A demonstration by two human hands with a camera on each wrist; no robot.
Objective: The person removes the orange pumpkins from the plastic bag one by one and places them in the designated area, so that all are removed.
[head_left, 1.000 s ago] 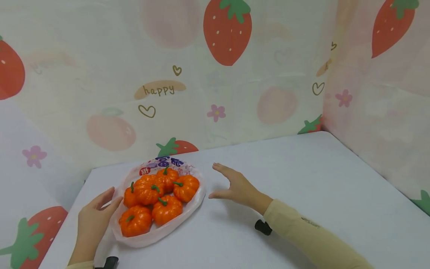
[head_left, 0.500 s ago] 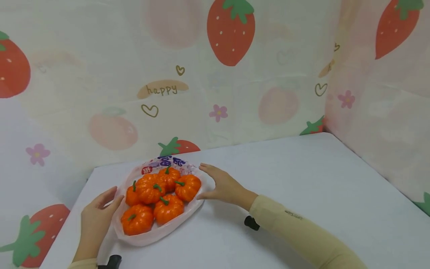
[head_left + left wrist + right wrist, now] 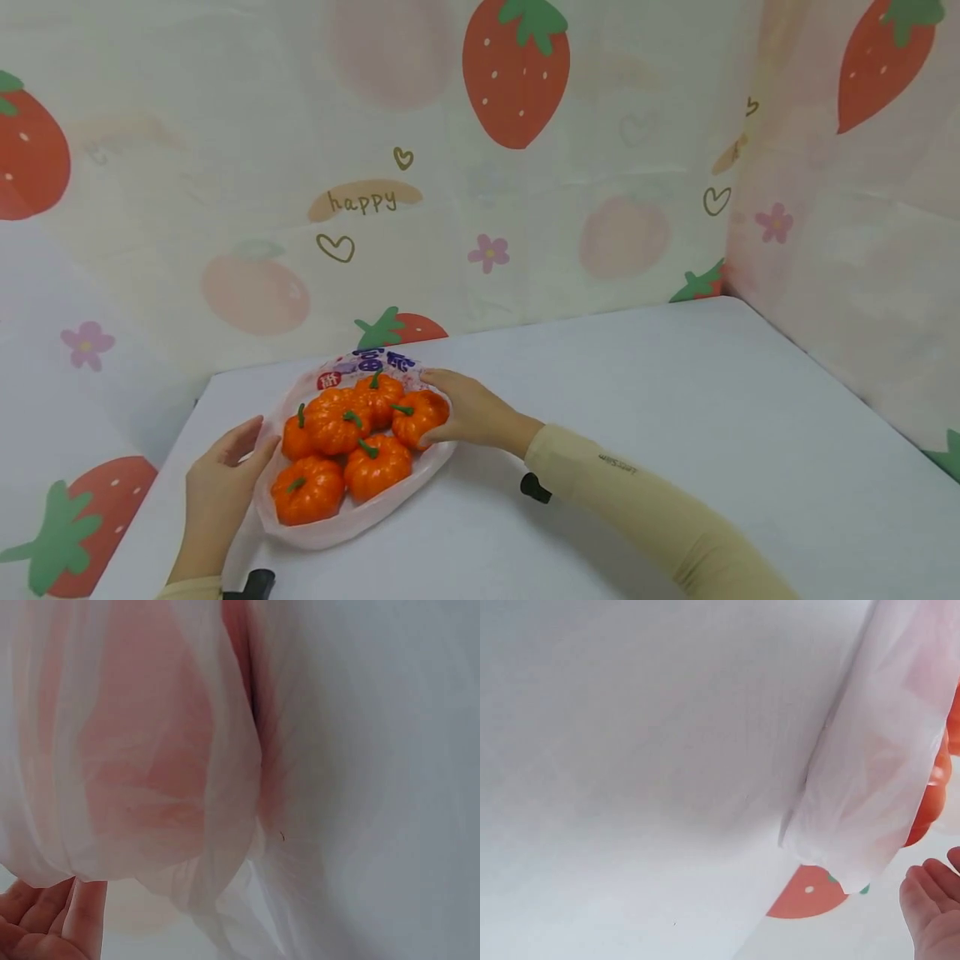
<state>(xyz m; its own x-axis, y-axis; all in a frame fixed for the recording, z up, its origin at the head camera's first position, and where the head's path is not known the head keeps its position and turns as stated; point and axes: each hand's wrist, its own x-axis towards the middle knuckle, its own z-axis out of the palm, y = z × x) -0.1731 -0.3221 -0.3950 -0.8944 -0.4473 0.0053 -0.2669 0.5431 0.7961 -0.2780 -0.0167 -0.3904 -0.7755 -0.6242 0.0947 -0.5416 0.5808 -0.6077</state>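
Several orange pumpkins [image 3: 378, 472] sit bunched inside a whitish plastic bag [image 3: 318, 537]. By their glossy, ribbed skins they are probably light, stiff and a little slippery, best taken round the widest part of the sides rather than by the green stem; the bag looks thin and soft, likely to crumple if gripped. At the bag's right edge, the right hand [image 3: 472, 410] has thumb and fingers spread to either side of the rightmost pumpkin [image 3: 416, 419]; whether it touches cannot be told. At the bag's left edge, the left hand [image 3: 221, 475] has thumb and fingers parted, tips against or just beside the plastic. Under the bag lies a smooth, pale table [image 3: 637, 400]; behind it hangs a strawberry-printed wall covering [image 3: 427, 275].
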